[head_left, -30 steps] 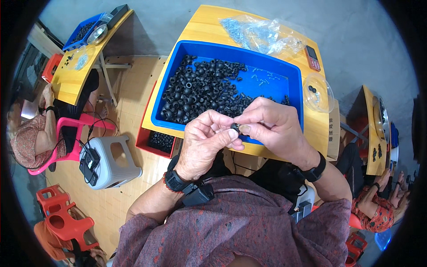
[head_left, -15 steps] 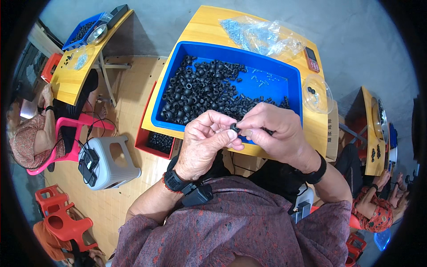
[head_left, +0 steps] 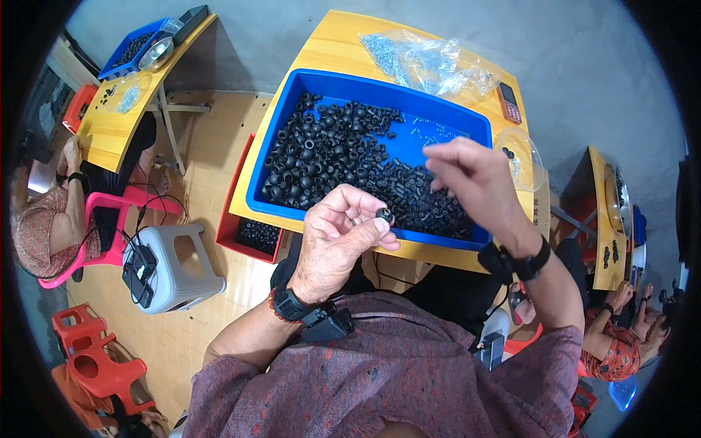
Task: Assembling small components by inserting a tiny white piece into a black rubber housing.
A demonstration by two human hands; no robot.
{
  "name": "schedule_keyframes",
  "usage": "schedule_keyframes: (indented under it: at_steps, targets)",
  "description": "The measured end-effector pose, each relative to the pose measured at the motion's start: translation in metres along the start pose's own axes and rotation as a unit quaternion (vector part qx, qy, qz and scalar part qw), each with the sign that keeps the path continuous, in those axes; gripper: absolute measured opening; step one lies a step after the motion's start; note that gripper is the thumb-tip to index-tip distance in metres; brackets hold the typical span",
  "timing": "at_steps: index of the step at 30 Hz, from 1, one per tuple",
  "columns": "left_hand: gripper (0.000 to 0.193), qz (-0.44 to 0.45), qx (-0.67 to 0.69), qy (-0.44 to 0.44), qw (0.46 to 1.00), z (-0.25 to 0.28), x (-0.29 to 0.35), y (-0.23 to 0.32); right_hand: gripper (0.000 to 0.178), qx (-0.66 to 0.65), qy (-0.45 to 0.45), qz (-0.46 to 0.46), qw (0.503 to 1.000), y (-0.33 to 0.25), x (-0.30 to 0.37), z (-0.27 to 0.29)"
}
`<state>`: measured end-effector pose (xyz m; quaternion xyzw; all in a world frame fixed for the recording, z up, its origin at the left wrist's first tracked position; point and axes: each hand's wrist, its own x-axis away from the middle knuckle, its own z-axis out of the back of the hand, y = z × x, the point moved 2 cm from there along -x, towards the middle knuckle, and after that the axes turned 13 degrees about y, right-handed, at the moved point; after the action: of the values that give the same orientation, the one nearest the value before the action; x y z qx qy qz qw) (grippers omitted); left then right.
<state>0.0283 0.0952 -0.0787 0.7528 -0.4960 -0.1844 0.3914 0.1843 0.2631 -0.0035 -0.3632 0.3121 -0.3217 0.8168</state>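
A small black round plastic piece with a hollow end [head_left: 384, 214] is pinched between the thumb and fingers of my left hand [head_left: 343, 228], just in front of the blue tray [head_left: 380, 82]. My right hand [head_left: 471, 166] hovers above the tray's right part, apart from the left. Its fingers are loosely bent with a gap between them, and I see nothing held there. Below lie many black plastic pieces: rounded hollow caps [head_left: 307, 157] at the left and short narrow tubes [head_left: 409, 193] towards the right. Tiny shiny bits [head_left: 431, 131] are scattered on the tray floor at the far right.
On the wooden table [head_left: 343, 36] lie a clear bag of small silvery parts [head_left: 416, 58], a red phone [head_left: 510, 102] and a clear round dish [head_left: 522, 164]. A red bin [head_left: 232, 232] of black pieces stands at the left below. Other people sit at side tables; a grey stool [head_left: 179, 270] is at left.
My right hand has left the piece and moved up and right over the tray. My left hand stays in place, still pinching the black piece.
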Motion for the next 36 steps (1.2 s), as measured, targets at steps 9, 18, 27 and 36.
schedule_keyframes:
  at_steps: [9,18,27,36]
  targets:
    - [0.017,-0.01,-0.019,0.014,1.0,-0.002,0.001,0.0,0.018,0.141,-0.092,0.094,0.981,0.047,-0.047,-0.041]
    - [0.015,-0.014,-0.028,0.004,1.0,0.002,0.001,-0.002,0.017,0.159,-0.129,0.091,0.975,0.047,-0.053,-0.054]
    - [0.015,-0.009,-0.016,0.008,1.0,0.0,0.001,0.0,0.019,-0.079,-0.131,-0.05,0.987,0.01,-0.019,-0.023]
    - [0.018,-0.018,-0.032,0.008,0.999,-0.001,0.002,0.0,0.017,-0.309,-0.109,-0.174,0.929,0.005,0.016,-0.017]
